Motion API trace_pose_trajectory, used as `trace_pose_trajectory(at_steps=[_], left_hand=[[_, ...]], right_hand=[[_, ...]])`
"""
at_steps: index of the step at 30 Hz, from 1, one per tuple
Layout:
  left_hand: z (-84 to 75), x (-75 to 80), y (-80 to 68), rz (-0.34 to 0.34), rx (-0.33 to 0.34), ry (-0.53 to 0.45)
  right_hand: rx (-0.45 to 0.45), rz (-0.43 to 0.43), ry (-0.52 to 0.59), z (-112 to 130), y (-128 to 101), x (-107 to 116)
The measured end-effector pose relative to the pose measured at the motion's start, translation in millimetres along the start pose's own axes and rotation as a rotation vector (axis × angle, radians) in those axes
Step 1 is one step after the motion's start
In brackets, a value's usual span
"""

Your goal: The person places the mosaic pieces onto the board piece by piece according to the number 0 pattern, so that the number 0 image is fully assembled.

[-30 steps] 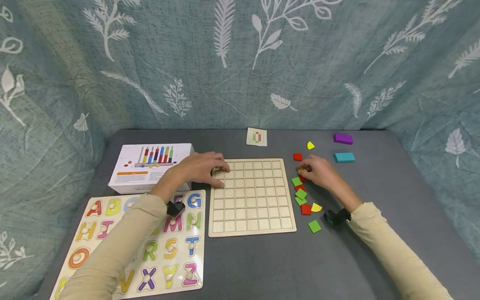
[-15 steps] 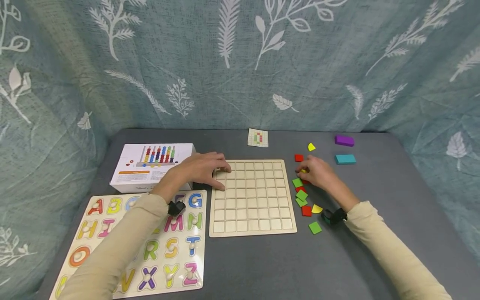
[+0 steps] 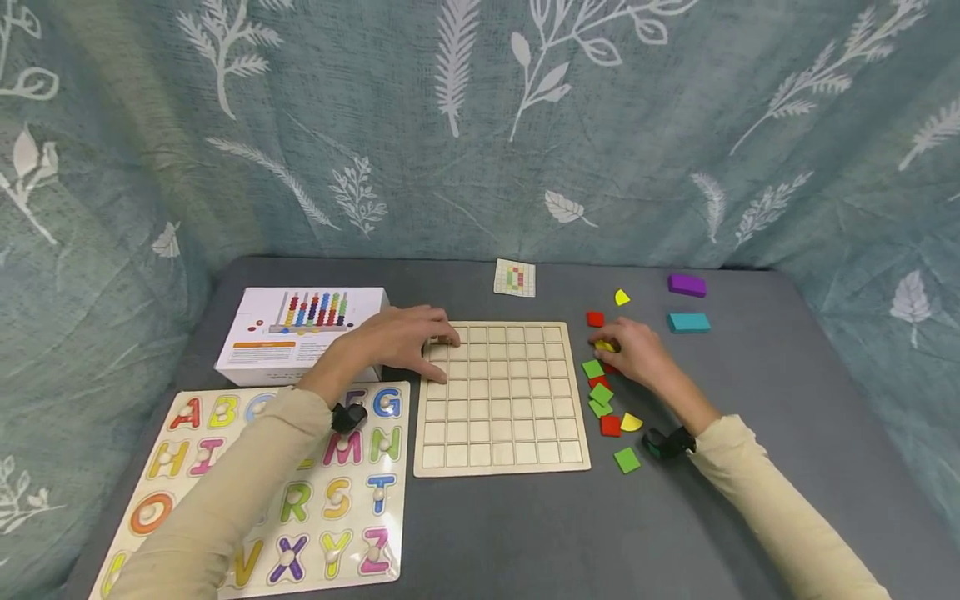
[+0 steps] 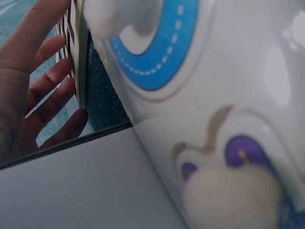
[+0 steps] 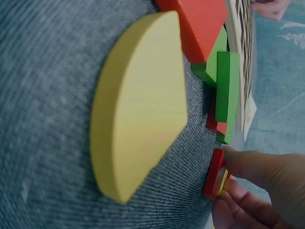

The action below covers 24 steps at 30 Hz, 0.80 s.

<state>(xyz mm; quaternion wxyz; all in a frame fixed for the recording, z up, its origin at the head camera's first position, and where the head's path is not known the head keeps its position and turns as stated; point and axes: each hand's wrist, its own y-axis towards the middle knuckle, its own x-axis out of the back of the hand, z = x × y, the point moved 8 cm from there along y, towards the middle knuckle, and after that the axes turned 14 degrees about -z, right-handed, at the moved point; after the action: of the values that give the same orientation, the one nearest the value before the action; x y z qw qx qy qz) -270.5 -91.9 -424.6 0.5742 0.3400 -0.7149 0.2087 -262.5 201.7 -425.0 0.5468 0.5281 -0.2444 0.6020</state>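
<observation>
Two blocks (image 3: 687,303), pattern card (image 3: 514,277), alphabet puzzle (image 3: 300,492), abacus box (image 3: 300,333)

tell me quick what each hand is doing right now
Left hand: open, fingers resting on the corner of the wooden grid board, holding nothing.
Right hand: pinching a yellow piece among the coloured tiles.

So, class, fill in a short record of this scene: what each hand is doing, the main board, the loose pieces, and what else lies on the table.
left hand: rests on the top left corner of the grid board
right hand: pinches a yellow piece
grid board: wooden, all cells bare
loose pieces: green, red and yellow tiles right of the board
also there: alphabet puzzle, abacus box, pattern card, purple block, teal block
</observation>
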Motion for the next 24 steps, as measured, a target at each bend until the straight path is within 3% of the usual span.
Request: trace_pose_trajectory(at_steps=[13, 24], left_hand=[[-3.0, -1.1, -2.2, 0.009, 0.003, 0.022], [-2.4, -1.0, -1.7, 0.009, 0.0, 0.038]], right_hand=[[-0.053, 0.003, 0.041, -3.3, -6.3, -0.4], [-0.035, 0.017, 0.078, -5.6, -5.6, 0.5]])
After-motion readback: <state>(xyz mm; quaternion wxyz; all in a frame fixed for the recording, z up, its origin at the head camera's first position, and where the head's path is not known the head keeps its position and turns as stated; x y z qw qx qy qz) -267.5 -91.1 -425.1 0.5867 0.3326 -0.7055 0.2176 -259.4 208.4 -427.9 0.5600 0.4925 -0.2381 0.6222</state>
